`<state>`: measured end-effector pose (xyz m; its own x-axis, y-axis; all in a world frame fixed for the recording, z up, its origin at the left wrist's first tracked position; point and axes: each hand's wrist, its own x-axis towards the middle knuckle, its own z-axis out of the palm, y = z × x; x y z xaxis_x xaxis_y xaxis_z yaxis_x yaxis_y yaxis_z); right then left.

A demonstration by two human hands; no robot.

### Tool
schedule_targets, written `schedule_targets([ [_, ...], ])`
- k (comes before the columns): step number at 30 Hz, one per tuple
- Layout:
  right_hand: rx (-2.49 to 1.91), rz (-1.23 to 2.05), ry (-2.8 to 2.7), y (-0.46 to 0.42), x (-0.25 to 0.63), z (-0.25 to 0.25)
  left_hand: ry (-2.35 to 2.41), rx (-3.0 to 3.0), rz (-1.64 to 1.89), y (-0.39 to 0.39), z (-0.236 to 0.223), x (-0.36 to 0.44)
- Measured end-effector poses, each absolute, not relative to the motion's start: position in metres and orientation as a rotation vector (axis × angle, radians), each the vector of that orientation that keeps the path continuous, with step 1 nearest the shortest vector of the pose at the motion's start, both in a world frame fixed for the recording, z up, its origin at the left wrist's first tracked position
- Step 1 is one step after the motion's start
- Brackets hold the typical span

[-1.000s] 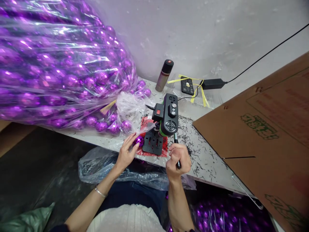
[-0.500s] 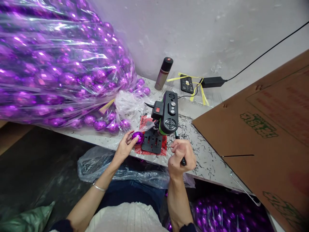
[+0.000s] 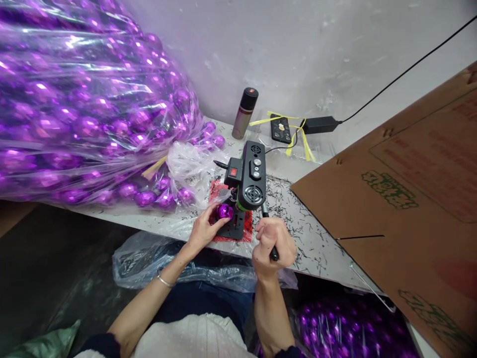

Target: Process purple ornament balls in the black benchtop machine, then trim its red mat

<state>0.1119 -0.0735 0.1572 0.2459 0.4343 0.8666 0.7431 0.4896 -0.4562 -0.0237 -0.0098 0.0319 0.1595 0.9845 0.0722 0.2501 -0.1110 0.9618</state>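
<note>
Ball (image 3: 225, 212) of shiny purple colour is between the thumb and the fingers of my left hand (image 3: 204, 228), which are closed on it from two sides. It is over the left part of the black base plate (image 3: 234, 230), just beside the column under the machine head (image 3: 254, 171); whether it touches the plate, I cannot tell. My right hand (image 3: 275, 246) is closed in a fist around the black handle (image 3: 274, 254) at the right side. My two hands are apart from each other. Under the base plate lies a red sheet (image 3: 247, 232) on the white table (image 3: 316, 256), and many small dark bits are scattered to the right. To the left rests a big clear bag (image 3: 93, 109) full of purple balls, with several small balls (image 3: 218, 141) near its mouth. Behind the machine stands a bottle (image 3: 245, 113) with black cap; beside it are a dark phone (image 3: 280, 130), yellow strips (image 3: 308, 150) and a black adapter (image 3: 319, 125) with its cable. At the right is a large cardboard box (image 3: 410, 219).
</note>
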Motion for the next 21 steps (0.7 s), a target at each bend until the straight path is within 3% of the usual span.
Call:
schedule_targets([
  [8,-1.151,-0.289,-1.387,-0.0762,0.1118,0.1548,1.178,1.922,1.060,-0.0091,0.0322,-0.0193],
  [21,-1.170,-0.284,-1.358,-0.0764,0.1105,0.1536,1.071,1.960,1.049,-0.0096,0.0325,-0.0153],
])
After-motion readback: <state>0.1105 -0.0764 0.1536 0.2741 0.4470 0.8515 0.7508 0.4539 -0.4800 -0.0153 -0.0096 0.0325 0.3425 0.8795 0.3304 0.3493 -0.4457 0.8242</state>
